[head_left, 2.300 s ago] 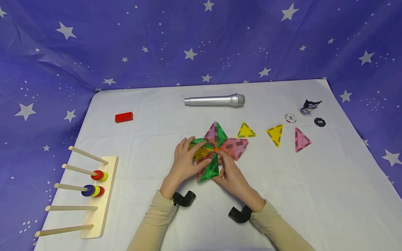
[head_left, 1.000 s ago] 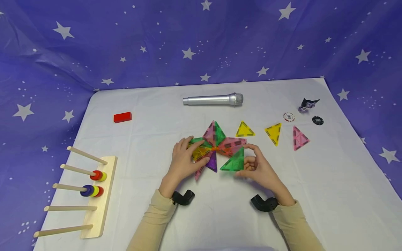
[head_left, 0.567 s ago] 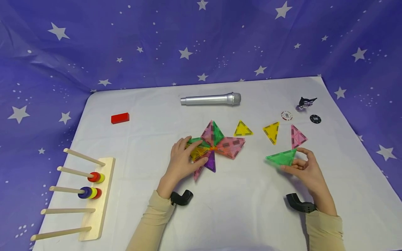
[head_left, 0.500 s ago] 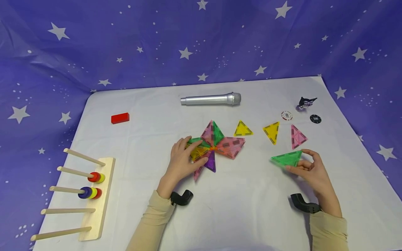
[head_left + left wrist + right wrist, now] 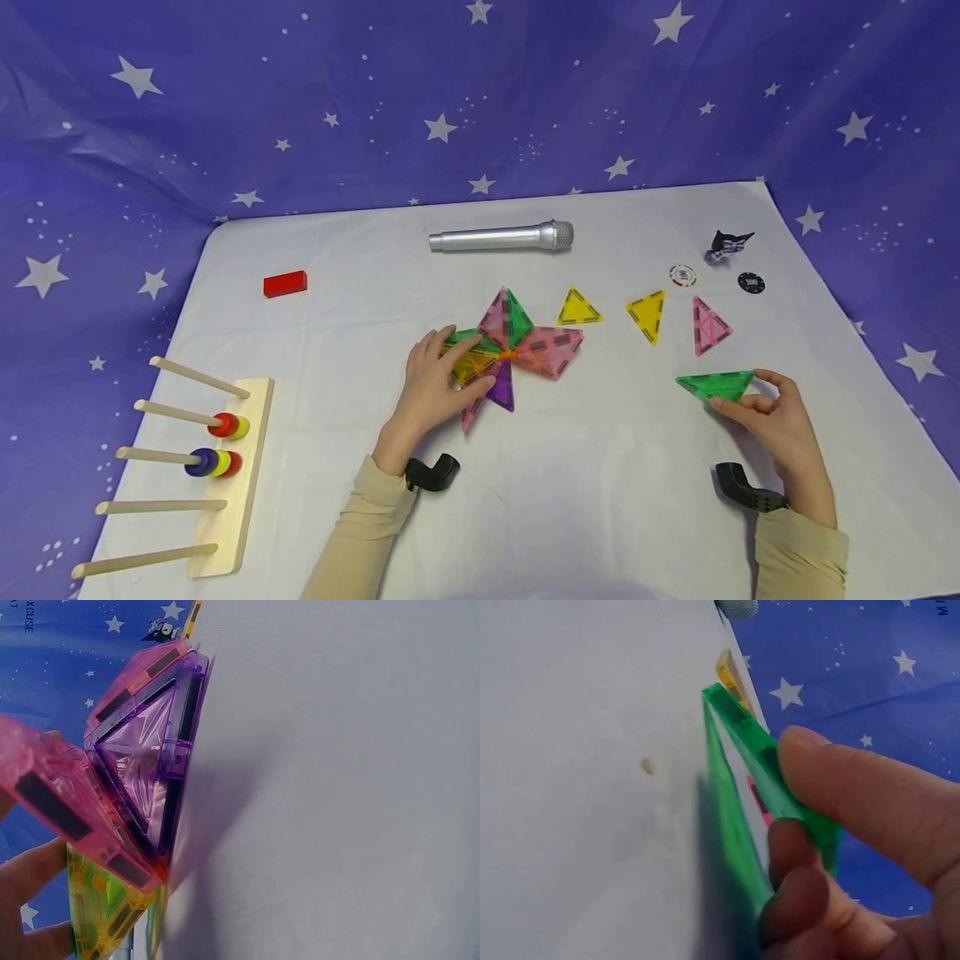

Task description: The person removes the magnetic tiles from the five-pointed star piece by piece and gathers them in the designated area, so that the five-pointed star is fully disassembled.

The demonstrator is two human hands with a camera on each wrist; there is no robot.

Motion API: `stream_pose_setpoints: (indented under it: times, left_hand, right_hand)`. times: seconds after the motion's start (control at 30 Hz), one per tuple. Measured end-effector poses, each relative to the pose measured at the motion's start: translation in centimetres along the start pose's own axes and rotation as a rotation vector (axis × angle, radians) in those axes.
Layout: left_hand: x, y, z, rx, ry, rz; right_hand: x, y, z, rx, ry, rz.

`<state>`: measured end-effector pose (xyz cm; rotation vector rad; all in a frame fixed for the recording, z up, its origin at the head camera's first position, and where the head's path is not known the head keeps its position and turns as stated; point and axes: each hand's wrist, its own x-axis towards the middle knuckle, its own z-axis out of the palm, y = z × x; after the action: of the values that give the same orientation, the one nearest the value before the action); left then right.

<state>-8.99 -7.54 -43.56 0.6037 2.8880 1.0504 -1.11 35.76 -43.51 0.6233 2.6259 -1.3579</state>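
A star-like cluster of translucent magnetic tiles in pink, green, yellow and purple stands mid-table. My left hand holds its left side, thumb and fingers spread around the tiles. In the left wrist view, the purple tile sits beside pink tiles, with fingers at the yellow one. Far to the right, my right hand pinches green triangular magnetic tiles between thumb and fingers. In the right wrist view this green piece shows two sides meeting in a V, close over the white cloth.
Two yellow triangles and a pink triangle lie right of the cluster. Behind are a silver microphone, poker chips, and a small figurine. A red block and a wooden peg stand occupy the left.
My right hand has pulled the green tiles off the near side of the cluster and carried them right, uncovering the purple tile. My left hand has kept its hold.
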Motion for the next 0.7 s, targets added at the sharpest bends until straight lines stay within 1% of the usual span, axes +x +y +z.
stream_pose_setpoints:
  times: [0.17, 0.23, 0.37, 0.43, 0.53, 0.6, 0.7]
  left_hand:
    - [-0.1, -0.1, -0.1, -0.012, 0.0, 0.0]
    - [-0.1, -0.1, -0.1, -0.012, -0.002, 0.001]
    - [-0.2, -0.2, -0.1, -0.015, -0.001, 0.003]
    - [-0.2, -0.2, -0.2, -0.019, 0.001, 0.002]
    - [-0.2, -0.2, -0.2, -0.03, -0.002, 0.001]
    - [-0.1, -0.1, -0.2, -0.032, -0.009, -0.003]
    - [0.0, -0.1, -0.1, -0.035, -0.022, -0.005]
  right_hand:
    - [0.0, -0.4, -0.1, -0.074, -0.061, -0.002]
    - [-0.1, -0.6, -0.2, -0.087, -0.081, -0.01]
    - [-0.3, -1.8, 0.0, -0.042, -0.091, -0.057]
    - [-0.4, -3.0, 0.8, -0.002, -0.088, -0.111]
    - [-0.7, -5.5, 2.8, 0.043, -0.104, -0.225]
    - [-1.0, -7.3, 4.6, 0.058, -0.142, -0.315]
    - [-1.6, -9.7, 7.7, 0.087, -0.243, -0.423]
